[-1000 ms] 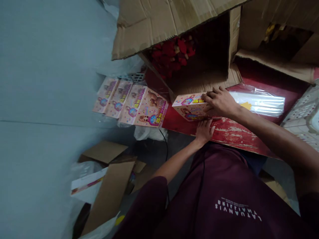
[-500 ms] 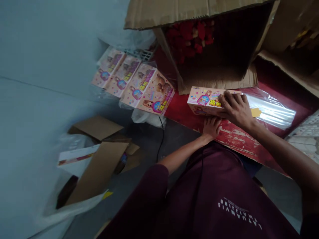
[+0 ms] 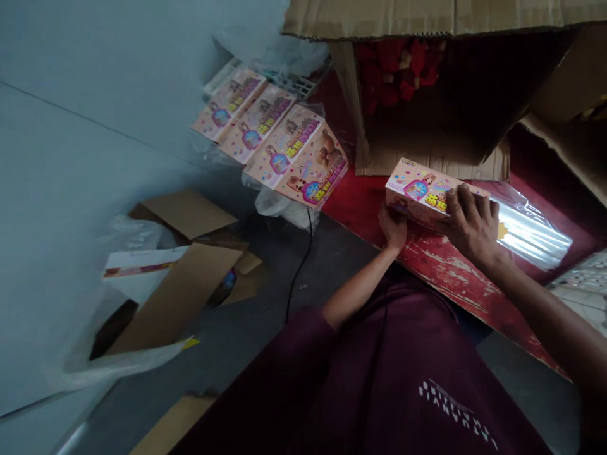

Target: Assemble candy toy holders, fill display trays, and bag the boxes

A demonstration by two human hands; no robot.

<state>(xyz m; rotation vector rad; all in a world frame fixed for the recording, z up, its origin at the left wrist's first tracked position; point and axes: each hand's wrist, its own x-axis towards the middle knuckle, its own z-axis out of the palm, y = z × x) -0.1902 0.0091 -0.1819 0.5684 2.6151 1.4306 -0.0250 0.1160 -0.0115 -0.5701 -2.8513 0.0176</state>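
Pink box (image 3: 422,193) sits right of centre on the red tabletop (image 3: 441,268); right hand (image 3: 472,221) clamped over its top, left hand (image 3: 392,226) gripping the near end; looks like light, crushable card, so I'd hold the edges, not the panels.

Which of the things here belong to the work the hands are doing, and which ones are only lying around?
In the work:
- pink toy box, held by both hands
- left hand at its near edge
- right hand on top
- clear plastic sleeve beside it

Lying about:
- row of pink boxes
- large carton with red toys
- flat cardboard on the floor
- black cable
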